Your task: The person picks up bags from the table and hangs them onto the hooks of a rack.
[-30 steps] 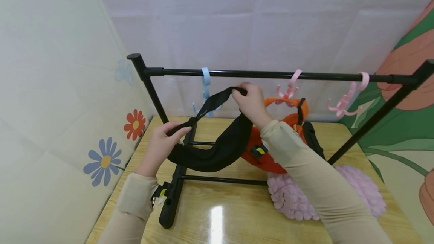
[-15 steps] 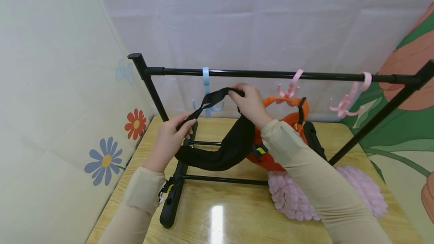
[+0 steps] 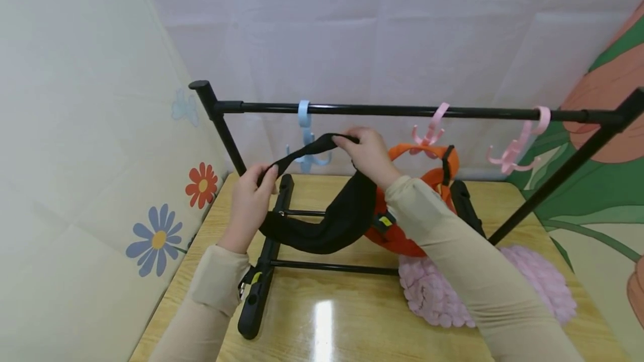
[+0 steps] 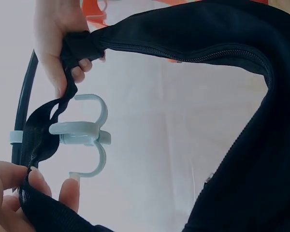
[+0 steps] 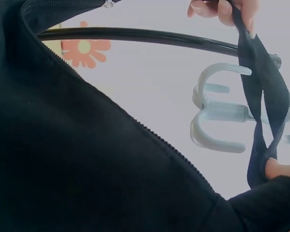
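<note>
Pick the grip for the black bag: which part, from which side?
Probably the strap, pinched at two spaced spots, from the near side. It arches above the sagging black bag, narrow enough for finger and thumb; the left hand and right hand both pinch it so. The bag's soft body would likely fold in a grip.

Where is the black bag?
In the head view, the black bag hangs from its strap, held by the left hand and right hand, just left of the orange bag.
</note>
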A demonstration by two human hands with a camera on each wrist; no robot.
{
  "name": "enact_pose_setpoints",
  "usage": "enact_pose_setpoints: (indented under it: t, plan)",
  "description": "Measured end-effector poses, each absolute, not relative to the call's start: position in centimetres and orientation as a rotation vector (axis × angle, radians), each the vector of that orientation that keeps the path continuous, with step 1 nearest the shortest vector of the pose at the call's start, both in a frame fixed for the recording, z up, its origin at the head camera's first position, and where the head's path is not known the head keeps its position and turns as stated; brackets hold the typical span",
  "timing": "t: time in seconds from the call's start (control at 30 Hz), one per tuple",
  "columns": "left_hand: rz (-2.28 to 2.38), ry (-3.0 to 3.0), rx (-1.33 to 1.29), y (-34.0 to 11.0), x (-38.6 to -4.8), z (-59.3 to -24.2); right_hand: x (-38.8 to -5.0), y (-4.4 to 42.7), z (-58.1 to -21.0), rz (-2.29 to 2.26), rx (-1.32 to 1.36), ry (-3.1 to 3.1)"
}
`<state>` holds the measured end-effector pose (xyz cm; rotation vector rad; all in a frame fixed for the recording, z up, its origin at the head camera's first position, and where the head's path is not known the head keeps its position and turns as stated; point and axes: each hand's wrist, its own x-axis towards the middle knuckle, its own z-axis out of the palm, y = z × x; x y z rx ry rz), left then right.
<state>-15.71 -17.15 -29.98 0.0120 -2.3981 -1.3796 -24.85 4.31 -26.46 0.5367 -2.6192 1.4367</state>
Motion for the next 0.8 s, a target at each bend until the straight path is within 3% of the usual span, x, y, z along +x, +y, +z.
enact_pose_setpoints:
  t: [0.47,0.8]
  plan:
    - [-1.516,-2.315,0.027,-17.29,-16.33,-30.10,-25.15,4.21,-26.75,1.483,0.491,-2.648]
    - [-1.291,-2.199,-0.214,-17.19,-15.53,-30.42,-24.91,4.41,-26.31,1.414,0.594,-2.434]
